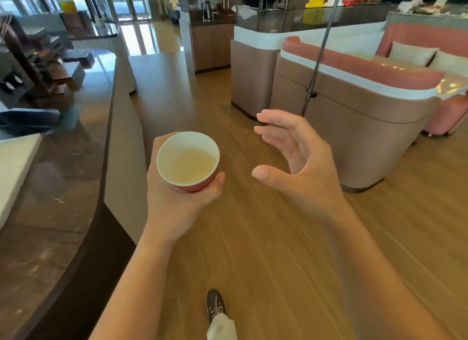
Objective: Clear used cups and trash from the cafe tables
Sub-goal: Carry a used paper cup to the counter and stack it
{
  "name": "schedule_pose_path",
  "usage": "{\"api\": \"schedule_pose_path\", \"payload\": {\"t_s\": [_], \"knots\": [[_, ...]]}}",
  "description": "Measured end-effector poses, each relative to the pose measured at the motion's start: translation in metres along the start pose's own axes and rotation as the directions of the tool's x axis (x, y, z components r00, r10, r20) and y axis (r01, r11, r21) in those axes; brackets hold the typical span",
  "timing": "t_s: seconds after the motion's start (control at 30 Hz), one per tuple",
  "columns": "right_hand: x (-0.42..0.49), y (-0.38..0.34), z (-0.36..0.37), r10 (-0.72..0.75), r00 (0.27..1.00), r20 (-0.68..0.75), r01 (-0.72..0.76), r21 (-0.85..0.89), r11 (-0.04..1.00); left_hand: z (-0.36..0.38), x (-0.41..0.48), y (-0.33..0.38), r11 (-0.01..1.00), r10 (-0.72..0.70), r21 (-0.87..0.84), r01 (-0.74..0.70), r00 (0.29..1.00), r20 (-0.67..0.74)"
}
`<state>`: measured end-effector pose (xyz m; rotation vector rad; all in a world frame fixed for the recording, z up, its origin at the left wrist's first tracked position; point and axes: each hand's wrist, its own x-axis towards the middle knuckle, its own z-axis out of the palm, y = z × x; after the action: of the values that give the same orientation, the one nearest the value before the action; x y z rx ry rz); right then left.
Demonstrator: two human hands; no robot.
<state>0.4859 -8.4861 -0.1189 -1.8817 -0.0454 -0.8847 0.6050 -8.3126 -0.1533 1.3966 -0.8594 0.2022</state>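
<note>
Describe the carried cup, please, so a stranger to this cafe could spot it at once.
Beside the long dark counter on the left, above the wooden floor, the left hand grips a small cup. It is red outside, white inside, holding pale milky liquid; the right hand nearby holds nothing.

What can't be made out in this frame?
All head view:
1. Cup: lower wall hidden by left hand; whether drink remains, blurred.
2. Counter items at left: dark, blurred.
3. Far shelf goods: too small.
4. Booth table: cut by right edge.
</note>
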Motion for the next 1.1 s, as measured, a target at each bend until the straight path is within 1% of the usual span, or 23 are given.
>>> {"api": "schedule_pose_path", "payload": {"t_s": [0.07, 0.17, 0.27, 0.4, 0.67, 0.9, 1.0, 1.1], "knots": [[0.041, 0.034, 0.010, 0.001, 1.000, 0.028, -0.001, -0.008, 1.000, -0.002, 0.033, -0.041, 1.000, -0.012, -0.008, 0.012, 0.999, -0.043], [0.110, 0.078, 0.030, -0.020, 0.998, 0.063, 0.021, -0.017, 1.000, -0.010, 0.098, -0.096, 1.000, 0.007, 0.021, -0.004, 0.995, -0.102], [0.183, 0.111, 0.046, -0.044, 0.998, 0.043, 0.043, 0.020, 0.999, -0.013, 0.172, -0.136, 1.000, 0.018, 0.023, -0.015, 0.991, -0.135], [0.264, 0.147, 0.057, -0.086, 0.996, 0.018, 0.085, 0.057, 0.995, -0.006, 0.251, -0.177, 0.999, 0.037, -0.006, -0.038, 0.996, -0.086], [0.370, 0.248, 0.061, -0.031, 1.000, 0.000, 0.031, 0.087, 0.996, 0.019, 0.358, -0.273, 0.999, 0.016, 0.037, -0.014, 0.998, -0.058], [0.489, 0.368, 0.042, -0.059, 0.998, -0.019, 0.061, 0.116, 0.991, 0.069, 0.476, -0.373, 0.997, 0.038, 0.070, -0.037, 0.999, -0.024], [0.557, 0.414, 0.034, -0.054, 0.998, -0.014, 0.055, 0.139, 0.989, 0.098, 0.544, -0.407, 0.993, 0.062, 0.108, -0.056, 0.997, -0.052], [0.627, 0.451, 0.025, -0.057, 0.998, -0.006, 0.057, 0.141, 0.988, 0.123, 0.606, -0.438, 0.992, 0.076, 0.104, -0.069, 0.995, -0.070]]}}
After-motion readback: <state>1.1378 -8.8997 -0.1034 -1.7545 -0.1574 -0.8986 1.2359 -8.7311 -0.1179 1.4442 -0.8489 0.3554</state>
